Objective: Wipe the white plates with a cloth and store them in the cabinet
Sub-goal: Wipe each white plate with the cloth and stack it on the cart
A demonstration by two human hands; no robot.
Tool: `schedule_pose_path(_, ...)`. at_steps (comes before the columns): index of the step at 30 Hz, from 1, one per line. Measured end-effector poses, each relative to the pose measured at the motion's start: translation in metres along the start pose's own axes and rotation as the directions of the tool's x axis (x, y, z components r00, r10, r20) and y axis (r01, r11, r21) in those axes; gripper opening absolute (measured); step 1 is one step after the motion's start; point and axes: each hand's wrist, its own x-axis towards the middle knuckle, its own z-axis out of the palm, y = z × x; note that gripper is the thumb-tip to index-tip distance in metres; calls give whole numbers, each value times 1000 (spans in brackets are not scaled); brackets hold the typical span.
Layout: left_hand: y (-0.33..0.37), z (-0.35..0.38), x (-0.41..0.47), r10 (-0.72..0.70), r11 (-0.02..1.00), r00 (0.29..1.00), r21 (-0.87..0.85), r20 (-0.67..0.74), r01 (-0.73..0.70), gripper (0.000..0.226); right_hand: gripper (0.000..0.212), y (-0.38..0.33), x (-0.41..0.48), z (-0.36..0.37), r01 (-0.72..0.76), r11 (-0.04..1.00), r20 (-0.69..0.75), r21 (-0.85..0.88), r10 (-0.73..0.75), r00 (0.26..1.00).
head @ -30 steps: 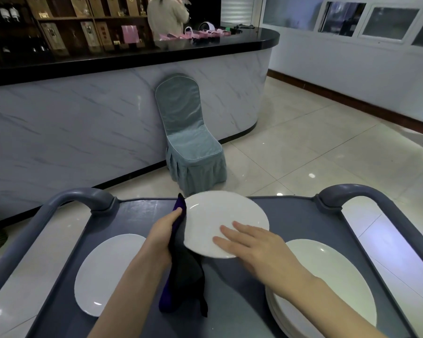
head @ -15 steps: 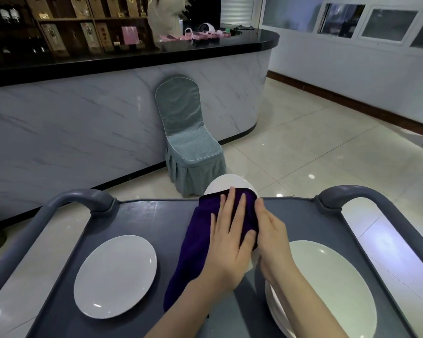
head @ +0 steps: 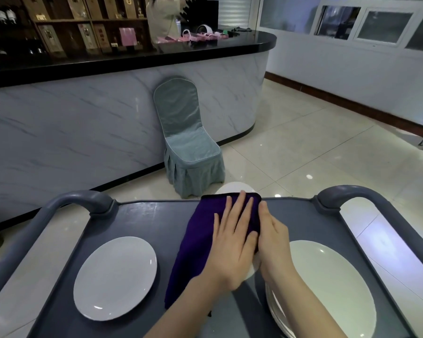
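Cloth (head: 200, 240) covers the plate (head: 232, 187) over the cart (head: 142, 215) — left hand (head: 232, 245) pressed flat on it, fingers straight. Right hand (head: 274, 242) grips the plate's right edge.

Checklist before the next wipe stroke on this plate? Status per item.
1. Cloth covers the held plate: ok.
2. Left hand flat on the cloth: ok.
3. Right hand grips the held plate at its edge: ok.
4. Held plate's underside wiped: cannot tell.
5. Lone plate apart from the cloth: ok.
6. Cabinet in view: not ok.
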Motion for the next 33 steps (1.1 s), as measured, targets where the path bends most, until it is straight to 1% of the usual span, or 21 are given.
schedule_pose_path(2,-3,-7,9,-37,996,999,-77,-5,36,55,46,6,-1,-2,17,1000,9,-12,-17,1000)
schedule_pose_path(5,-11,-21,24,-199,958,979,-217,-35,187,51,51,15,-8,-2,35,997,-5,-72,-36,999)
schedule_pose_path(6,-13,-22,25,-221,952,974,-228,-43,205,50,53,16,-8,-2,33,996,-12,-86,-34,999)
schedule_pose_path(7,-13,-21,22,-208,960,977,-202,-48,195,51,54,17,-8,-2,30,996,-19,-87,-32,999)
schedule_pose_path(8,-11,-18,16,-165,977,985,-148,-48,156,53,53,15,-7,-3,26,997,-28,-76,-28,999)
schedule_pose_path(11,-4,2,-8,15,999,1000,31,9,-15,58,53,10,-1,-4,10,1000,-53,-12,-11,999)
schedule_pose_path(13,-3,10,-16,48,994,998,97,41,-52,59,51,10,1,-7,-9,1000,-66,9,9,998)
schedule_pose_path(14,-4,10,-13,44,994,998,97,45,-48,59,48,11,1,-8,-12,1000,-59,11,13,998)
schedule_pose_path(16,-8,3,-3,27,999,999,31,34,-28,57,44,14,-1,-11,5,1000,-24,1,-5,1000)
schedule_pose_path(17,-11,-2,4,3,1000,1000,-20,23,-2,56,44,15,-2,-12,15,1000,-7,4,-15,1000)
schedule_pose_path(19,-21,-12,18,-63,991,998,-115,15,65,54,51,15,-6,-14,4,1000,14,-13,-4,1000)
schedule_pose_path(22,-43,-19,18,-119,972,993,-204,1,117,52,56,4,-8,-24,-65,998,-25,-15,65,998)
schedule_pose_path(24,-58,-18,5,-149,960,989,-243,-28,138,57,56,-6,-4,-37,-88,996,-45,-5,88,995)
schedule_pose_path(26,-64,-14,-8,-159,957,986,-252,-40,144,59,54,-11,-1,-46,-89,995,-24,-39,88,996)
schedule_pose_path(28,-59,-10,-10,-130,966,990,-231,-45,116,61,62,-10,-1,-46,-84,995,28,-59,86,996)
schedule_pose_path(29,-54,-10,-6,-91,978,995,-192,-47,80,60,62,-9,-2,-44,-88,994,44,-70,91,995)
schedule_pose_path(31,-44,-14,4,16,996,999,-93,-28,-18,58,52,-4,-4,-38,-104,991,69,-87,111,991)
schedule_pose_path(33,-42,-19,12,95,994,995,-49,-4,-95,55,42,-2,-3,-34,-120,989,90,-90,128,988)
